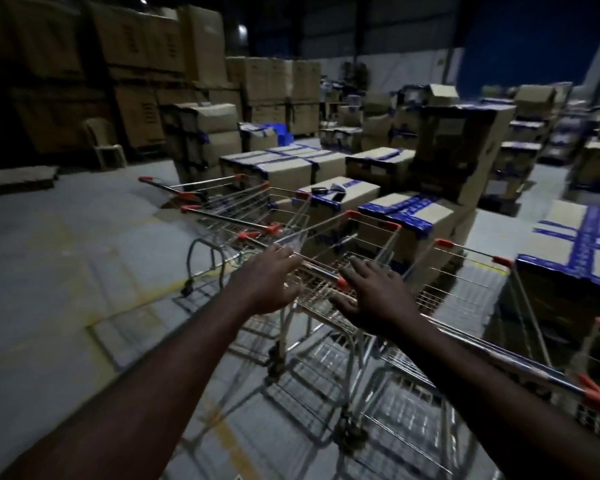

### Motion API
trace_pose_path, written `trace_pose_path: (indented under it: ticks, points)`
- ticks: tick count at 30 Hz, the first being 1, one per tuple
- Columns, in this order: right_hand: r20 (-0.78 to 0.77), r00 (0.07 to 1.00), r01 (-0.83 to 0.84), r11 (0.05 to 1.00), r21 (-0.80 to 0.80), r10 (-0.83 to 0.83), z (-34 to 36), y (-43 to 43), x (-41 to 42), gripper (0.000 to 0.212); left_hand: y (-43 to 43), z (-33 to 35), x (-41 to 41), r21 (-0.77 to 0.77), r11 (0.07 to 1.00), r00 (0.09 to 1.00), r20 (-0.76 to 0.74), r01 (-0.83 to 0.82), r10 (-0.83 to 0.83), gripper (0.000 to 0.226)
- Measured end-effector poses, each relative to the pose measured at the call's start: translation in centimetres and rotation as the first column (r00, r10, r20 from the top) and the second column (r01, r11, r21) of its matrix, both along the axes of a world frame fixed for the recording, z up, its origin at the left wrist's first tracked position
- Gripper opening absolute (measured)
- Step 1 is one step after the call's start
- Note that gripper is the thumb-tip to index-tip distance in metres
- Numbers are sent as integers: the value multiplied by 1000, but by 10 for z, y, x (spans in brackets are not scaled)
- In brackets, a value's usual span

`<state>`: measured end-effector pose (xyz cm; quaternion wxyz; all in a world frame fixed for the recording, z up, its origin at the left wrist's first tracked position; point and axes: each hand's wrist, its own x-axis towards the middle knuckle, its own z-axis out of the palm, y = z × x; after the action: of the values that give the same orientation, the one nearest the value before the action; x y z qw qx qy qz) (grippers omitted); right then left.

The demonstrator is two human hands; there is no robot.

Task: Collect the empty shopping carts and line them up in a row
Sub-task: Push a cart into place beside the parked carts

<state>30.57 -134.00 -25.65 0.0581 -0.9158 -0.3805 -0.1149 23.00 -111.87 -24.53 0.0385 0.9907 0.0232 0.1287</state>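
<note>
Carts stood side by side on the floor, baskets all empty, wire with orange-red corner caps. Middle shopping cart (373, 242) was the one being handled: both arms reached to its handle bar (321, 269).

Left hand (271, 285) was at the bar, fingers bent over it; motion blur, so I couldn't tell whether they had closed round it. Right hand (378, 299) was palm down, fingers straight and spread, gripping nothing, over the bar's red end cap.

Two more carts (222, 200) sat beyond on the left, another cart (465, 289) just beside on the right.

Taped cardboard boxes (413, 216) with blue tape were stacked just past the carts, and small dark items I couldn't identify lay on one box top.

Grey concrete floor (66, 254) had faint yellow lines. Dim warehouse: tall carton stacks (136, 64) along the left wall, a plastic chair (104, 143) in front of them, a blue crate (274, 128) further back.
</note>
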Motion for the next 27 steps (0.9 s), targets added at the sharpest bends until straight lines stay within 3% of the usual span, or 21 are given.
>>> trace_pose_path:
  ticks: [12, 21, 27]
  points:
    - [16, 960, -281, 959, 23, 281, 7, 229, 19, 70, 198, 3, -51, -65, 952, 953, 18, -300, 302, 64]
    - [3, 906, -423, 903, 73, 424, -1, 404, 95, 65, 359, -8, -11, -40, 876, 876, -59, -480, 478, 70]
    - [8, 865, -501, 862, 78, 502, 14, 525, 148, 67, 451, 14, 30, -68, 833, 835, -8, -550, 550, 70]
